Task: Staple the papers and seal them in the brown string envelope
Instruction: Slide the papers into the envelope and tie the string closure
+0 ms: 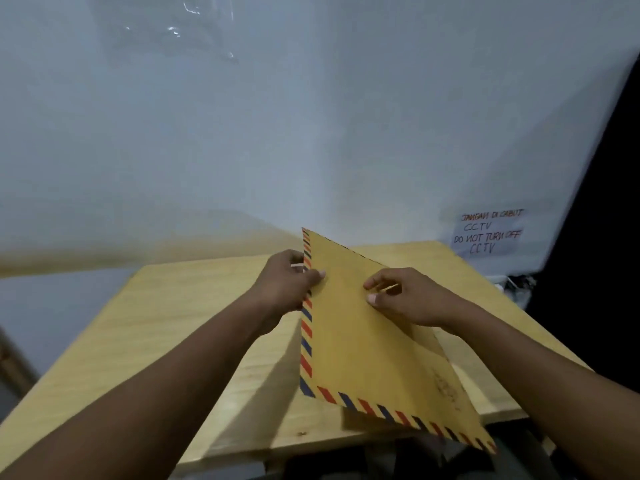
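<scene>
I hold a brown envelope (pixel 363 344) with a red and blue striped border up above the wooden table (pixel 166 323), tilted toward me. My left hand (pixel 287 284) grips its left edge near the top, thumb on the front. My right hand (pixel 405 296) is on the upper right of the envelope's face, its fingers curled and pinching something small there that I cannot make out. No papers and no stapler are in view.
A white wall (pixel 311 116) stands close behind the table. A handwritten paper notice (pixel 488 233) about CCTV is stuck on the wall at the right. A dark gap lies to the far right.
</scene>
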`<control>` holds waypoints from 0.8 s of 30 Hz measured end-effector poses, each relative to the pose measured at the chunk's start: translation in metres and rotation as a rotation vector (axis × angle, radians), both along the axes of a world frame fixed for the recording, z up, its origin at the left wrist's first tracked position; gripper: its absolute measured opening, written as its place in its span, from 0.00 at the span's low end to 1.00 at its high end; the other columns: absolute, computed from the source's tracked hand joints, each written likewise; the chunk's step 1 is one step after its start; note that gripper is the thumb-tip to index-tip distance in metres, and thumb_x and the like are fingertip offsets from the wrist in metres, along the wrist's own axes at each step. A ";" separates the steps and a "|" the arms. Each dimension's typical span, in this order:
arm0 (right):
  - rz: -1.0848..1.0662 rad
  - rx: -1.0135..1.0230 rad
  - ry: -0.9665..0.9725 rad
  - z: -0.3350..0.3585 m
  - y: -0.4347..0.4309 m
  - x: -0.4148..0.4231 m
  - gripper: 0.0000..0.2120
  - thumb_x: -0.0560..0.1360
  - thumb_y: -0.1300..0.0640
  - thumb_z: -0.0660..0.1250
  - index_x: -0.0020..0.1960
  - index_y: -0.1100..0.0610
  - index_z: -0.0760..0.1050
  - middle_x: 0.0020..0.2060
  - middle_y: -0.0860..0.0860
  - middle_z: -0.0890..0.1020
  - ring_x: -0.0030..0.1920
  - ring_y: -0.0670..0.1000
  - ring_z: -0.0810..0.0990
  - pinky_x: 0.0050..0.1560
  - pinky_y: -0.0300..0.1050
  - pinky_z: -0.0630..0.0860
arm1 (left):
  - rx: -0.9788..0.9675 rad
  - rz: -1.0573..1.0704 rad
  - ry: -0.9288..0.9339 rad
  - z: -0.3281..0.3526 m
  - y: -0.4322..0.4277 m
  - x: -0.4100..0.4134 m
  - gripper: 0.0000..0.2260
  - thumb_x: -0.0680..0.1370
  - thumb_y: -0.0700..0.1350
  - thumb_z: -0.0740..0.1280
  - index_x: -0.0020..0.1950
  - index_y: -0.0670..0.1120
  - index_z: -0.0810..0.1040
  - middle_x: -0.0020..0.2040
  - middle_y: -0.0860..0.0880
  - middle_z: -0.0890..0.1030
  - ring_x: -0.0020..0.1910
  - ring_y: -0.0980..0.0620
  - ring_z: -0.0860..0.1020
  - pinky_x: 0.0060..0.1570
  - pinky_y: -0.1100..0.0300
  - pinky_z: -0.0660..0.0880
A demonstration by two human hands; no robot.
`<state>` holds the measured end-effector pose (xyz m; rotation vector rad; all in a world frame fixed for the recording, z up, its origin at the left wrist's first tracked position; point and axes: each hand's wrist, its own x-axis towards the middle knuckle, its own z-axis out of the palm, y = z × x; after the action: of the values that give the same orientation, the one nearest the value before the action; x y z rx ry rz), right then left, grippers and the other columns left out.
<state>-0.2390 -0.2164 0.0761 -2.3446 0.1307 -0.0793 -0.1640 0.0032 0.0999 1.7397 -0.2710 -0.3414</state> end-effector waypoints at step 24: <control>-0.088 -0.475 0.025 -0.074 -0.023 0.028 0.20 0.81 0.45 0.56 0.72 0.43 0.66 0.74 0.44 0.67 0.74 0.49 0.64 0.75 0.60 0.55 | 0.868 0.055 -0.777 -0.096 -0.006 0.089 0.19 0.80 0.57 0.61 0.66 0.49 0.77 0.76 0.45 0.65 0.76 0.44 0.60 0.70 0.49 0.65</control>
<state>-0.2106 -0.2396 0.0016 -2.8138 0.2506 -0.1361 -0.0746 -0.0032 0.0042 2.6863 -0.7006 0.3453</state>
